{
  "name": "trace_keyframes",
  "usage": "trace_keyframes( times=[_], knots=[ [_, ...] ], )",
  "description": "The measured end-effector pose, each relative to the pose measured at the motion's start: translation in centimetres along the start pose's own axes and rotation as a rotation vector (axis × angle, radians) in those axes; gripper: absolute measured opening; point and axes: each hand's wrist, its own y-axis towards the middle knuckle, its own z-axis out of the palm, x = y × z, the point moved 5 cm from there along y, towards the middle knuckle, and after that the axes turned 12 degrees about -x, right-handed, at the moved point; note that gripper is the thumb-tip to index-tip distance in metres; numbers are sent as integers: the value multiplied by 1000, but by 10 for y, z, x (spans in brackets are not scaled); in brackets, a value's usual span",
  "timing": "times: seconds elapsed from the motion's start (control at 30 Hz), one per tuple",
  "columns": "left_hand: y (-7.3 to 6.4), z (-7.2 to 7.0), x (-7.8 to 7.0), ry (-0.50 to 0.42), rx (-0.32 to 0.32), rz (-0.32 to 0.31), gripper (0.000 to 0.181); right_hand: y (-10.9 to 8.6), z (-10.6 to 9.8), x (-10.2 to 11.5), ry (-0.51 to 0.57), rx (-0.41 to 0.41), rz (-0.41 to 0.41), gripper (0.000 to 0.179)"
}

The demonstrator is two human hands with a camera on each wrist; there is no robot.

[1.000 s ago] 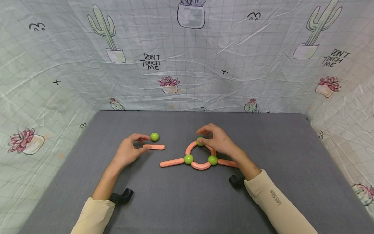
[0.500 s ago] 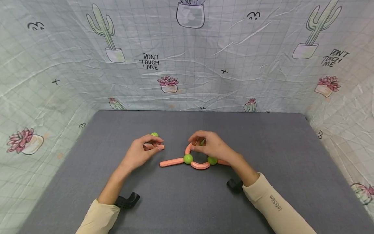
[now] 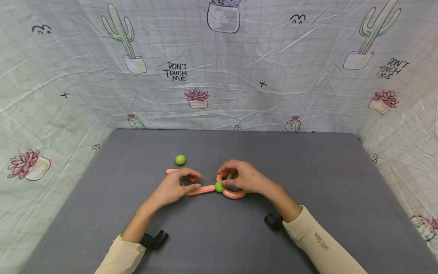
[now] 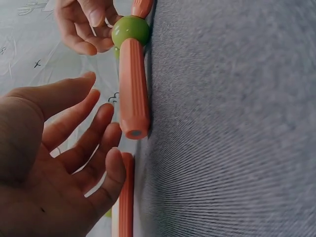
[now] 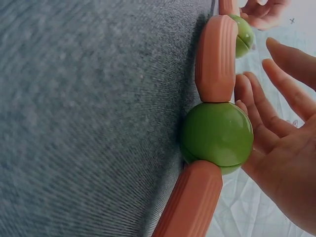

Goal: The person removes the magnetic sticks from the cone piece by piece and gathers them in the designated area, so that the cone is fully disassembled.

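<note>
Orange ribbed rods and green balls lie joined on the grey table. My left hand (image 3: pixel 176 186), fingers loosely bent, hovers by the free end of the straight left rod (image 3: pixel 202 190). In the left wrist view a gap shows between its fingertips and that rod (image 4: pixel 133 89). My right hand (image 3: pixel 243 177) is over the ring, its fingertips close to the left green ball (image 3: pixel 220 186); I cannot tell whether they touch it. A curved rod (image 3: pixel 234 194) runs from there to the right ball (image 5: pixel 216 136). The ring's top ball is hidden behind my right hand.
A loose straight rod (image 3: pixel 172 171) lies partly behind my left hand. Beyond it sits a single green ball (image 3: pixel 180 160). A cloth printed with cacti (image 3: pixel 219 76) hangs behind the grey table (image 3: pixel 219 243) and at its sides.
My left hand has moved right, away from the loose rod, which stays behind. My right hand has shifted from the top ball leftward and nearer, toward the left ball.
</note>
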Motion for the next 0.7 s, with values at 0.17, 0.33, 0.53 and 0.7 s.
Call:
trace_keyframes(
  times=[0.17, 0.33, 0.53, 0.7],
  knots=[
    [-3, 6, 2, 7, 43, 45, 29, 0, 4, -2, -9, 23, -13, 27],
    [-5, 10, 5, -1, 77, 60, 31, 0, 8, -4, 3, 44, -14, 28],
    [-6, 12, 3, -15, 89, 57, 34, 1, 12, -1, -15, 67, -44, 26],
    [-7, 13, 0, -24, 96, 85, 35, 1, 15, 2, -44, 66, -96, 23]
  ],
)
